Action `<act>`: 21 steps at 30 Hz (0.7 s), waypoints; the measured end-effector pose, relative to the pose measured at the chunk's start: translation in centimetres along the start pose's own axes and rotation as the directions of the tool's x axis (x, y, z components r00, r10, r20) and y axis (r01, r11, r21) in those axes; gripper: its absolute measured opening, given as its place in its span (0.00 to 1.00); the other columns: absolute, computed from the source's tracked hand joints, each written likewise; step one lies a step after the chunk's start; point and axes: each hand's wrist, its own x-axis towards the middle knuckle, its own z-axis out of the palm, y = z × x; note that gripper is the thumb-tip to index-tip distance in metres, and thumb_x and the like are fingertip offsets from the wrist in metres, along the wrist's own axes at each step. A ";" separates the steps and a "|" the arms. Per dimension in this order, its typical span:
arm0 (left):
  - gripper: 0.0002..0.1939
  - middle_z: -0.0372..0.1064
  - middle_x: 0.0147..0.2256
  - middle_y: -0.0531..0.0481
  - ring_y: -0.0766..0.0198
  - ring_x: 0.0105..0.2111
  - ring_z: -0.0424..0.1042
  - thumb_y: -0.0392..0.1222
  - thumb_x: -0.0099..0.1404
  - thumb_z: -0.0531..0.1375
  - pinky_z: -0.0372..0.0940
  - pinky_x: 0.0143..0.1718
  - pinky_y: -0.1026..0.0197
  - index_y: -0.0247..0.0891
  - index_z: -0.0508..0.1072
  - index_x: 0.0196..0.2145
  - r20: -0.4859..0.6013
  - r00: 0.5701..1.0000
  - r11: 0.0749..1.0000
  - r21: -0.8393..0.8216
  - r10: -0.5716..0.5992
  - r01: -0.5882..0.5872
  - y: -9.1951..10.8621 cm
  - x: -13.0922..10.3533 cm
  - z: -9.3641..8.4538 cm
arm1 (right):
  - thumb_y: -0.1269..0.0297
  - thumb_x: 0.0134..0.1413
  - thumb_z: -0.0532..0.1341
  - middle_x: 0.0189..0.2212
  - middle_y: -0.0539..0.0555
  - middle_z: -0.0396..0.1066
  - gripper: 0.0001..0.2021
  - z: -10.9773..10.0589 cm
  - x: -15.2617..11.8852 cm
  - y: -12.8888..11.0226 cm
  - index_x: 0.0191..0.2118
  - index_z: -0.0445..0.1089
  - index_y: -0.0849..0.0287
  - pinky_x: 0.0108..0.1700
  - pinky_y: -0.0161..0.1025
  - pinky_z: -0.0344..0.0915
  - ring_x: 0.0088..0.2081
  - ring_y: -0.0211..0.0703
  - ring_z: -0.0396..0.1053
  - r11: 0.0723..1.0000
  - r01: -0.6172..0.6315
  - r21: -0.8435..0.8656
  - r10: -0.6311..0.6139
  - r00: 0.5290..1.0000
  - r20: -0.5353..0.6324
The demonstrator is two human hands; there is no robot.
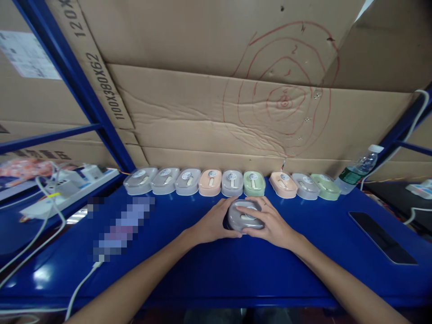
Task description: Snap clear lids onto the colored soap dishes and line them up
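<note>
A grey plastic box (236,215) with a clear lid and a round sticker is between my hands, low over the blue tabletop (216,270). My left hand (216,219) curves around its left side, thumb at the near edge. From the right, my right hand (270,220) grips it, fingers over the lid and thumb at the near side. Behind my hands stands a row of similar boxes: several grey ones (188,182), an orange one (209,183) and a green one (254,184). Further right sit another orange box (283,185), a grey box (305,186) and a green box (325,187).
A water bottle (359,171) leans at the back right, near a dark phone (381,237). At left lie a blurred-out device (123,229) on a white cable (79,281) and a power strip (67,191). Cardboard (189,108) forms the back wall between blue posts.
</note>
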 end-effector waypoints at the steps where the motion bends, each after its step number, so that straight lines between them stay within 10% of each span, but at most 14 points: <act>1: 0.61 0.57 0.72 0.36 0.32 0.72 0.57 0.64 0.54 0.78 0.54 0.71 0.28 0.48 0.54 0.75 0.003 1.000 1.000 0.001 -0.004 0.004 0.0 0.0 0.0 | 0.48 0.66 0.69 0.68 0.59 0.65 0.32 -0.1 0.0 0.0 0.72 0.64 0.37 0.66 0.65 0.66 0.68 0.62 0.62 1.000 -0.003 0.011 0.002 1.000 0.007; 21: 0.61 0.53 0.74 0.34 0.34 0.73 0.54 0.63 0.57 0.76 0.53 0.73 0.32 0.41 0.52 0.76 0.028 1.000 0.998 0.054 -0.013 0.012 0.3 0.0 -0.1 | 0.46 0.66 0.68 0.67 0.63 0.61 0.36 0.2 -0.5 -0.2 0.75 0.59 0.38 0.65 0.65 0.68 0.65 0.65 0.64 0.991 -0.048 -0.121 0.058 0.995 0.079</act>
